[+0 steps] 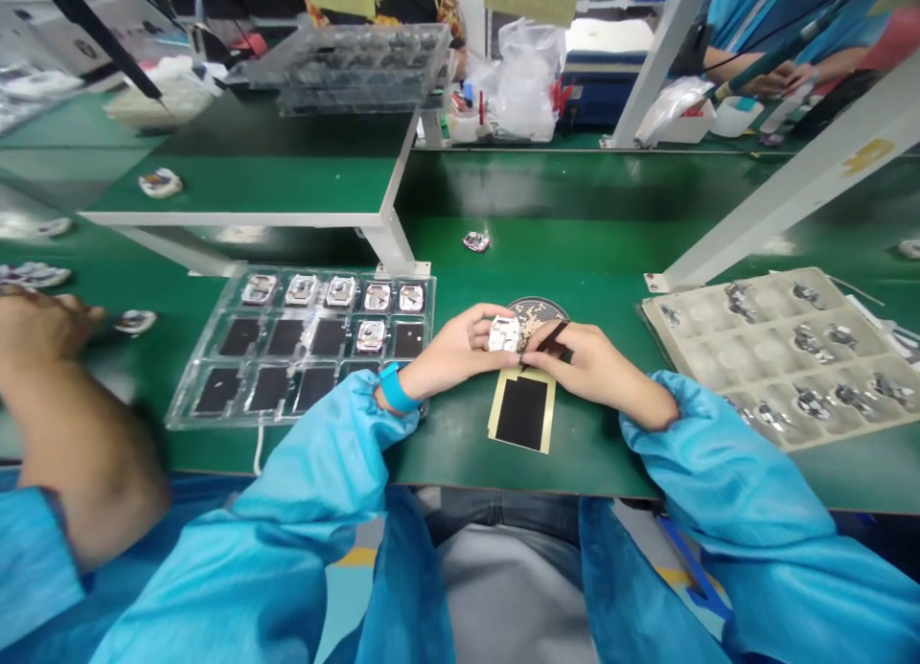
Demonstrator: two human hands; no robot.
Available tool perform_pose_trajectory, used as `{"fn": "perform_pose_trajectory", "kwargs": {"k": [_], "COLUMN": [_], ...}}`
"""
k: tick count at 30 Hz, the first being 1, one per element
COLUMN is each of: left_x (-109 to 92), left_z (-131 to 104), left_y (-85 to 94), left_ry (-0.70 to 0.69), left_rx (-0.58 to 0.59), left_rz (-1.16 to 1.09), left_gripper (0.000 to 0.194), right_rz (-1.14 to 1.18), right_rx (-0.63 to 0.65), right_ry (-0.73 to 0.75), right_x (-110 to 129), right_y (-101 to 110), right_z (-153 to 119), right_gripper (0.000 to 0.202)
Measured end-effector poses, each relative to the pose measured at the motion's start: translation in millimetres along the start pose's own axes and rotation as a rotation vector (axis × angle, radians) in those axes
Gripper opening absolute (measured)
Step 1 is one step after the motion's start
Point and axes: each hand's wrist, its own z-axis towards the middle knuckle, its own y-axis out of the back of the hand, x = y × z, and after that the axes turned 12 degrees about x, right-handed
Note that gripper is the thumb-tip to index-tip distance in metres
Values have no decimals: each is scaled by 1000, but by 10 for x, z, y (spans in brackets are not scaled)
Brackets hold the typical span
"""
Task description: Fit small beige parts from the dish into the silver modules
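Note:
My left hand (460,354) is closed around the edges of a small white housing with metal parts (504,334), holding it above the bench. Close beside it, my right hand (586,359) is closed on a slim dark tool (552,337) that looks like tweezers, its tip at the housing's lower right edge. A round dish of tiny beige parts (536,311) lies just behind both hands, partly hidden by them. Below them is a black rectangular sheet on yellow backing (522,413).
To the left, a clear compartment tray (201,357) holds several similar housings. A beige tray (725,343) with metal parts lies right. One loose housing (475,241) rests behind my hands. A raised shelf (287,190) and slanted post (754,190) stand nearby. A co-worker's arm (79,434) reaches in left.

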Motion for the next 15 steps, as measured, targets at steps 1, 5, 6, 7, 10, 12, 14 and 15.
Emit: {"fn": "perform_pose_trajectory", "kwargs": {"k": [1,5,6,7,10,12,14,15], "left_x": [31,77,76,74,70,76,88,95], "left_z": [6,21,16,8,-16,-24,-25,-23], "left_y": [-17,-71,-80,-87,-105,-117,-124,-125], "left_ry": [1,-21,-29,-35,-32,-11,12,21], "left_rx": [-13,-107,-120,-129,-151,-164,-167,-167], "left_rz": [-7,8,23,37,82,117,144,151], "left_gripper": [51,35,33,31,25,21,18,16], "right_rz": [7,66,78,86,88,88,135,183], "right_rx": [-5,6,10,10,-14,-30,-39,-46], "right_ry": [-5,-23,-30,-39,-73,-91,-107,-112], "right_x": [-7,-29,-32,-35,-41,-41,-30,-19], "right_y": [-6,-19,-21,-23,-37,-50,-55,-52], "right_z": [4,9,9,9,13,16,14,11], "right_gripper": [12,16,17,17,18,18,18,18]}}
